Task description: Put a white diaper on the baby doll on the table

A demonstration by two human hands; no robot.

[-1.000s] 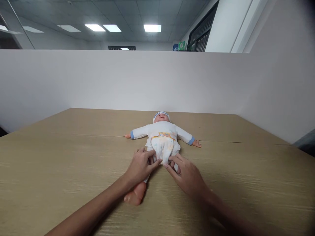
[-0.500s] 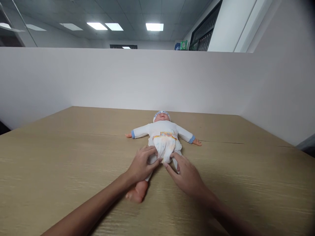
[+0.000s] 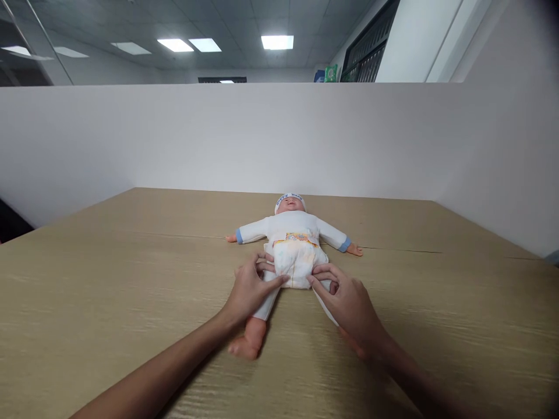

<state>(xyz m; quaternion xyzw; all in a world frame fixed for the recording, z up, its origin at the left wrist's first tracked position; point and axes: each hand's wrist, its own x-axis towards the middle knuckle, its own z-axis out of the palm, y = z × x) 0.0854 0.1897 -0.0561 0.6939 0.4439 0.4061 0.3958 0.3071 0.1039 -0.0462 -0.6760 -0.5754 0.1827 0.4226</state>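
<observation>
A baby doll (image 3: 290, 228) in a white long-sleeved suit and a white cap lies on its back on the wooden table (image 3: 109, 291), head away from me. It wears a white diaper (image 3: 297, 261) with a coloured waistband. My left hand (image 3: 251, 288) grips the doll's thigh and trouser leg at the diaper's left edge, fingers curled. My right hand (image 3: 349, 305) holds the other trouser leg at the diaper's right edge, fingers curled, and covers most of that leg. One bare foot (image 3: 244, 344) sticks out below my left hand.
White partition walls (image 3: 218, 139) close the table at the back and on both sides. Ceiling lights and a dark window show above the partition.
Both hands have spread apart along the doll's legs, the right hand shifting right and toward me. The view has drifted slightly left and down.
</observation>
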